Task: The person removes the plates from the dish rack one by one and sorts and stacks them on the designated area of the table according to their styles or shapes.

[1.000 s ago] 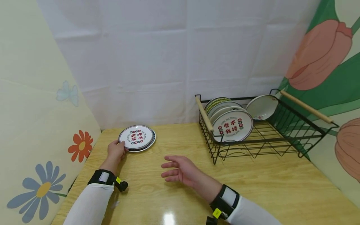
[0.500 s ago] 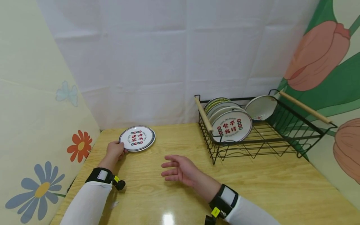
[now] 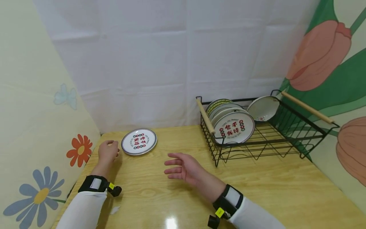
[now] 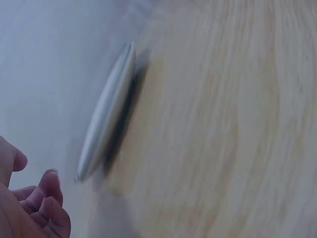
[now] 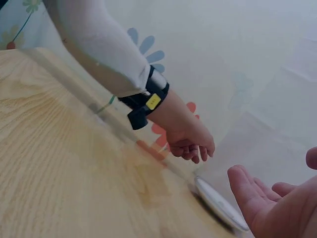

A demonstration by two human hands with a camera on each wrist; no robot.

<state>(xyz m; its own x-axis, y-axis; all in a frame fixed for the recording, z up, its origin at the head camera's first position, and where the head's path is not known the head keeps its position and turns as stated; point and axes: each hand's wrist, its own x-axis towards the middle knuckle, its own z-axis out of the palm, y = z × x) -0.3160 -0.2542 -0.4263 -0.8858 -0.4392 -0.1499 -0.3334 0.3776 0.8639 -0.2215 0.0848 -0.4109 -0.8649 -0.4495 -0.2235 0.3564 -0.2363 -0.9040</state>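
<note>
We see the left hand [image 3: 108, 151] with its fingers loosely curled and clamped on nothing, just beside the printed plate [image 3: 139, 142]. This lies flat on the worktop [image 3: 148, 197]; its edge blurs at the left wrist, so it may be 2 stacked. Our right hand [image 3: 187, 170] holds its fingers slightly apart. Farther right, the wire rack [image 3: 266, 131] carries tilted plates [image 3: 233, 128] and a bowl [image 3: 263, 109].

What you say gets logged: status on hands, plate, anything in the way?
Left hand empty, beside plate. Right hand empty. Plate face-up on table. Nothing between left hand and plate.
</note>
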